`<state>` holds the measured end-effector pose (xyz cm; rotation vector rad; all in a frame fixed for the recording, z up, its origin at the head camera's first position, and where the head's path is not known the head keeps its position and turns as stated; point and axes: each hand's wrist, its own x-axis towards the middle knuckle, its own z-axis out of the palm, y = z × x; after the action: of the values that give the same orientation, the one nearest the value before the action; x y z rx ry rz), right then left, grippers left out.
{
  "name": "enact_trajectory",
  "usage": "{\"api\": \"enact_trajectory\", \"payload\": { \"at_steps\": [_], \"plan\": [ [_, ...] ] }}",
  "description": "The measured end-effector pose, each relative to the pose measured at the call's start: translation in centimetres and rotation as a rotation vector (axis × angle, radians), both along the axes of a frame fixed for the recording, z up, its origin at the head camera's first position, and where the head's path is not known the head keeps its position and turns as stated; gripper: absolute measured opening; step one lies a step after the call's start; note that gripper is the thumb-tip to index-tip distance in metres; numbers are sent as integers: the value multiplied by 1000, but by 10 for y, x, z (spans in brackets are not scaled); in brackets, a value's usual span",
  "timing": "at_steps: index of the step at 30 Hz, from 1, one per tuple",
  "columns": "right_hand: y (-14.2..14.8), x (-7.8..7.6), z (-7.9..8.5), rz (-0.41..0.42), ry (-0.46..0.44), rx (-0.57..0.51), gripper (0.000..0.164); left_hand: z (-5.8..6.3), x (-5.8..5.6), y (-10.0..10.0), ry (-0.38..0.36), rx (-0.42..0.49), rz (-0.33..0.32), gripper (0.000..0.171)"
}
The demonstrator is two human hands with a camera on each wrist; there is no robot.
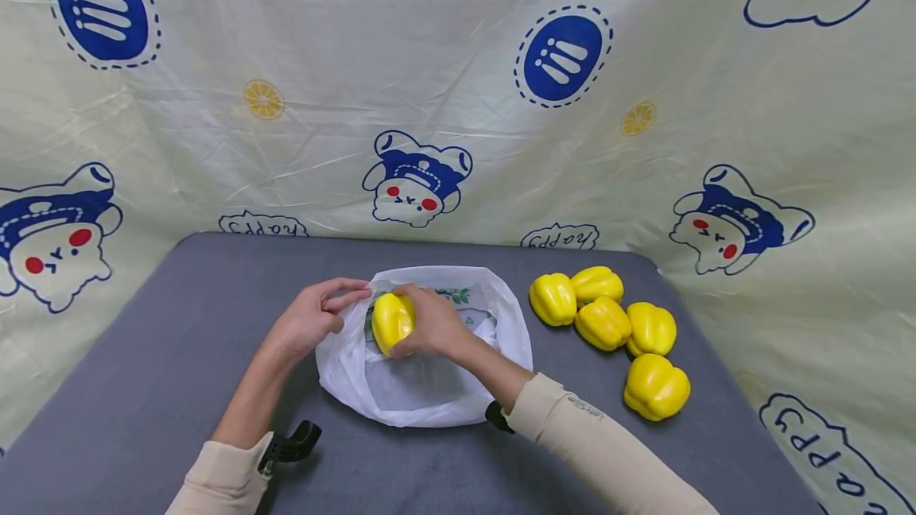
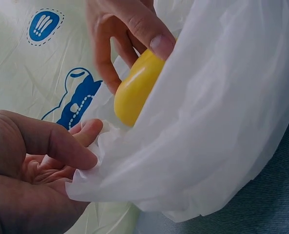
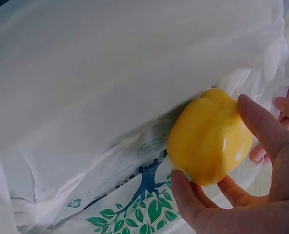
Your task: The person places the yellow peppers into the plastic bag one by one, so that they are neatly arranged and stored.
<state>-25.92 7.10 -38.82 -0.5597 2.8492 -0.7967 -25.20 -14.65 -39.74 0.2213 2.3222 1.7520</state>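
Observation:
A white plastic bag (image 1: pixel 422 412) lies with its mouth spread wide on the grey table; green leaves and a blue tree are printed on it. My right hand (image 1: pixel 438 326) grips a yellow bell pepper (image 1: pixel 392 323) with thumb and fingers, inside the bag's opening. In the right wrist view the pepper (image 3: pixel 207 139) shows whole, close to the printed bag wall (image 3: pixel 149 195). At the bag's left rim my left hand (image 1: pixel 309 321) pinches the edge of the plastic. The left wrist view shows that rim between the left hand's (image 2: pixel 42 165) thumb and fingers.
Several more yellow bell peppers (image 1: pixel 603 323) sit in a group to the right of the bag, the nearest one (image 1: pixel 657 388) towards the front. The grey tabletop (image 1: pixel 215 324) ends at a pale printed curtain (image 1: pixel 315 173) behind. Dark bands circle both wrists.

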Motion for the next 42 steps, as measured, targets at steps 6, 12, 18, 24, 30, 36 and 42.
{"api": "enact_trajectory", "payload": {
  "at_steps": [6,12,18,24,30,36,42],
  "plan": [
    [-5,1,-2,-9,7,-13,87,0,2,0,2,-8,-6,67],
    [-6,-1,-8,-26,3,-25,89,-3,2,1,-13,-16,-1,68],
    [-8,-1,-12,-25,16,-23,87,-6,2,3,-9,-13,-2,67],
    [-9,0,-14,-23,28,-24,85,-8,1,4,0,-18,2,67],
    [-10,3,-15,-21,27,-42,86,-11,1,5,-3,-29,5,67],
    [-10,1,-16,-27,31,-35,87,-11,1,7,6,-42,7,66],
    [-9,1,-17,-37,29,-27,87,-9,1,9,1,-40,9,66]
  ]
}}
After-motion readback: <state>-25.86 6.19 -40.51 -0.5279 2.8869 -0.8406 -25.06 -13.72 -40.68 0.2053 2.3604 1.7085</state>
